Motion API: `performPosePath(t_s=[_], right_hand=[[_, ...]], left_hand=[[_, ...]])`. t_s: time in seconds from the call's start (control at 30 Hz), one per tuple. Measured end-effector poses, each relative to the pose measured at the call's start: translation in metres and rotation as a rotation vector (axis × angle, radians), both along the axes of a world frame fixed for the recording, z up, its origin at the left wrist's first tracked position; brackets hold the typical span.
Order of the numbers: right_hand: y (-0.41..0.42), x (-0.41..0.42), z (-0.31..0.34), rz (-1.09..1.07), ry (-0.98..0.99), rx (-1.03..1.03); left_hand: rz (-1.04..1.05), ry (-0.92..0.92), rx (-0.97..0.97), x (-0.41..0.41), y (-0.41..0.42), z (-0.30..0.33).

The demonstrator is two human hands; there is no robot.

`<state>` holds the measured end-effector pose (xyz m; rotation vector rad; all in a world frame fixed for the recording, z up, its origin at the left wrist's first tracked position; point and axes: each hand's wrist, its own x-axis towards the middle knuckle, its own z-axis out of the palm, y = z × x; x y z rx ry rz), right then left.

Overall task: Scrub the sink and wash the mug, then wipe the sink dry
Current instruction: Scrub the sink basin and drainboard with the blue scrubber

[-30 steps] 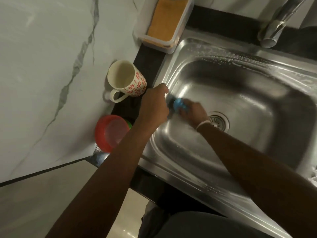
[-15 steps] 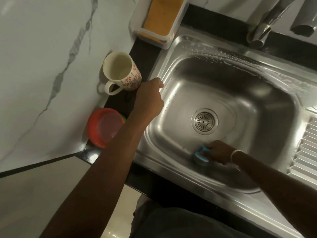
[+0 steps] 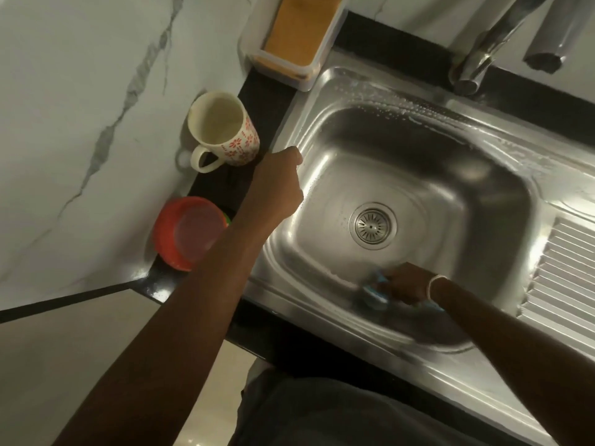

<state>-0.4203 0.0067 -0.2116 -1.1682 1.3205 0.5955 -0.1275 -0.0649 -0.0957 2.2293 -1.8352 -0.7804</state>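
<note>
A steel sink [image 3: 502,162] fills the right half of the view, with soap suds along its far rim and a round drain [image 3: 373,225] in the basin floor. My right hand [image 3: 407,283] grips a blue scrubber [image 3: 375,286] and presses it against the basin's near wall; both are blurred. My left hand [image 3: 279,185] rests on the sink's left rim with its fingers curled over the edge. A cream mug [image 3: 223,133] with red flower prints stands upright on the dark counter just left of that hand.
A red lidded round container [image 3: 186,233] sits on the counter in front of the mug. A clear box with an orange sponge-like pad [image 3: 294,37] stands at the far left corner. The tap spout [image 3: 476,66] hangs over the far rim. A ribbed drainboard [image 3: 566,278] lies on the right.
My right hand has swept the scrubber from the basin's left wall down to its near wall. My left hand has stayed on the left rim.
</note>
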Motion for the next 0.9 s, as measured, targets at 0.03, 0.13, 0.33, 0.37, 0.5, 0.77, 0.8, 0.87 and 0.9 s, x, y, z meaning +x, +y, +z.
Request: performPosePath(t_s=[0.03,0.13,0.33,0.37,0.5,0.77,0.8,0.87,0.9], right_hand=[[-0.002,0.004,0.001,0.016,0.001,0.005],[-0.010,0.066,0.006,-0.069,-0.125,-0.051],[-0.013,0.089,0.037,-0.161,-0.312,-0.058],[-0.007,0.064,0.044,-0.121,-0.299,-0.069],[0.003,-0.033,0.065,0.028,-0.088,-0.028],[-0.007,0.133,0.063,-0.397,-0.423,-0.156],[-0.006,0.135,0.065,-0.418,-0.451,-0.160],[0.002,0.101,0.067,-0.319,-0.447,-0.180],[0.006,0.071,0.065,-0.224,-0.411,-0.186]], left_hand=[[-0.010,-0.015,0.007,-0.002,0.004,0.001],[-0.045,-0.051,-0.001,-0.010,0.017,0.006],[-0.093,-0.076,0.030,-0.021,0.039,0.014],[-0.094,-0.083,0.032,-0.019,0.042,0.014],[-0.088,-0.102,0.041,-0.016,0.049,0.011],[-0.046,-0.118,0.073,-0.008,0.050,0.014],[-0.039,-0.115,0.078,-0.007,0.049,0.014],[-0.036,-0.109,0.073,-0.007,0.048,0.013],[-0.031,-0.106,0.067,-0.006,0.047,0.012]])
